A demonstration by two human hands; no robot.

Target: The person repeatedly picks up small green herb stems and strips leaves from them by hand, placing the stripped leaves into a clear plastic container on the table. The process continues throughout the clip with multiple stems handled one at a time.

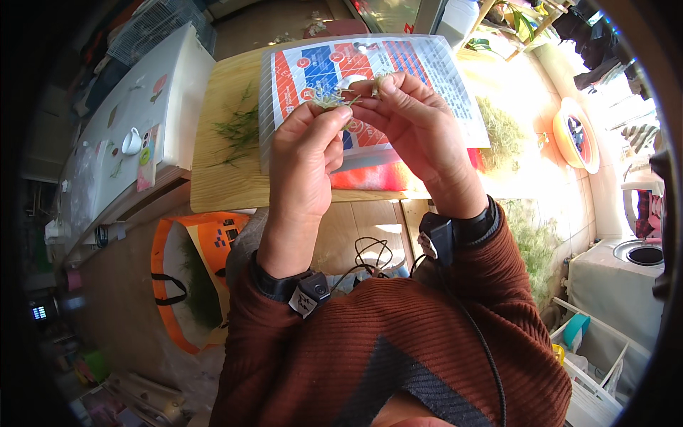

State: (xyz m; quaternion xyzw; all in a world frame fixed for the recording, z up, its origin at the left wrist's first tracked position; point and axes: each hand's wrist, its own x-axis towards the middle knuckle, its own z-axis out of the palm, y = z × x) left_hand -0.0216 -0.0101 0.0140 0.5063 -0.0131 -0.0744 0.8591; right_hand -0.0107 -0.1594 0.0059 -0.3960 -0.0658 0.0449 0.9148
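Observation:
My left hand [307,144] pinches a small bunch of thin green plant sprigs [326,100] between thumb and forefinger. Close beside it, my right hand [421,115] has thumb and forefinger pressed on a small pale plant piece [376,85], too small to make out exactly. Both hands are raised over a printed red, blue and white sheet [435,66] with a clear plastic cover. Feathery green sprigs [240,131] lie on the wooden table [224,187] left of the sheet. A paler heap of sprigs [499,128] sits to its right in bright sunlight.
An orange bag [169,331] holding green plant matter stands on the floor at left. A white cabinet [171,80] bears a white cup [132,141]. Cables [371,253] hang below the table edge. More greenery [533,251] and an orange basin [565,136] are at right.

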